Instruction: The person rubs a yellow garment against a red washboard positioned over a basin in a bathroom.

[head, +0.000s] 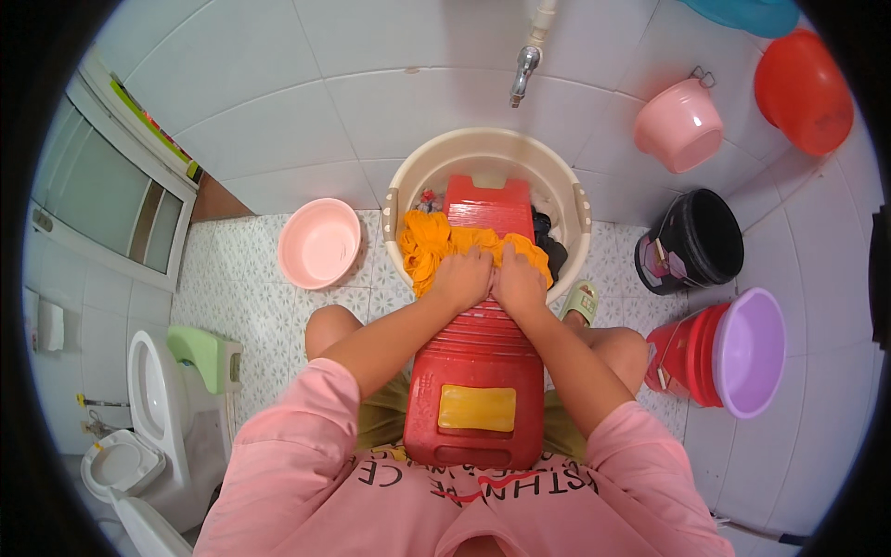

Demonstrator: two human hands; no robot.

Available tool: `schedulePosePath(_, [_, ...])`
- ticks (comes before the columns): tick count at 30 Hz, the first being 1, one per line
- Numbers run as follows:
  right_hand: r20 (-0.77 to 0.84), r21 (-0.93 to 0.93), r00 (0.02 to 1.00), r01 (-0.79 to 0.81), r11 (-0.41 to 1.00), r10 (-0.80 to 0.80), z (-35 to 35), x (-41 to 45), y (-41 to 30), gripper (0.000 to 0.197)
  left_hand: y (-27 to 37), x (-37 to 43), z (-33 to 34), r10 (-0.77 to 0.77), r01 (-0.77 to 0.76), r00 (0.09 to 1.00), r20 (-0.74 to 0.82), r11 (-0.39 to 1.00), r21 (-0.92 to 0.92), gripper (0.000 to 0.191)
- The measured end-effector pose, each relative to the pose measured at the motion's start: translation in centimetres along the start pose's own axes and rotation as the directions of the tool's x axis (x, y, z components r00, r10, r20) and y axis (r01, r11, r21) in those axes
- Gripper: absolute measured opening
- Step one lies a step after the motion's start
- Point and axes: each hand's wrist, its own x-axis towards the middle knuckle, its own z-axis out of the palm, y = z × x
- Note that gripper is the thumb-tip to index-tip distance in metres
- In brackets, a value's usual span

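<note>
A red plastic washboard slopes from my lap down into a large cream tub. Across its ridges lies an orange cloth garment, bunched thickest at the left. My left hand grips the near edge of the garment. Right beside it, my right hand grips the same cloth, and the two hands nearly touch. Fingertips are partly hidden in the folds. A yellow bar of soap rests in the recess at the washboard's near end. Dark clothes lie inside the tub, right of the board.
A pink basin stands on the patterned tile floor to the left. On the right are a black bucket and a red bucket with a purple basin. A metal tap projects above the tub. A toilet stands at left.
</note>
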Motion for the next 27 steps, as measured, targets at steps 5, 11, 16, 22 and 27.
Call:
schedulePosePath(5, [0.066,0.125,0.983,0.162,0.979,-0.171,-3.4,-5.4,0.3,0.031,0.6,-4.4,-4.6,0.165,-0.152,0.977,0.138,0.983,-0.100,0.025])
schedulePosePath(11, [-0.112,0.161,0.973,0.218,0.963,-0.202,-2.2,-6.4,0.7,0.028,-1.4,-5.5,-4.3,0.481,-0.486,0.874,-0.066,0.870,-0.084,0.022])
schedulePosePath(16, [-0.092,0.013,0.990,0.109,0.994,-0.107,0.1,-1.6,-0.4,0.025,-0.3,-1.8,-1.7,0.121,-0.110,0.986,0.117,0.989,-0.096,0.019])
schedulePosePath(22, [-0.120,-0.010,0.993,0.008,1.000,-0.009,1.5,1.7,-0.4,0.027,-0.4,0.9,-0.1,-0.007,0.007,0.999,-0.033,1.000,-0.002,0.019])
schedulePosePath(27, [0.004,-0.009,0.998,0.060,0.998,-0.060,-1.8,-3.2,-1.0,0.025,-1.2,-2.7,-3.3,0.276,-0.273,0.958,0.074,0.961,-0.052,0.021])
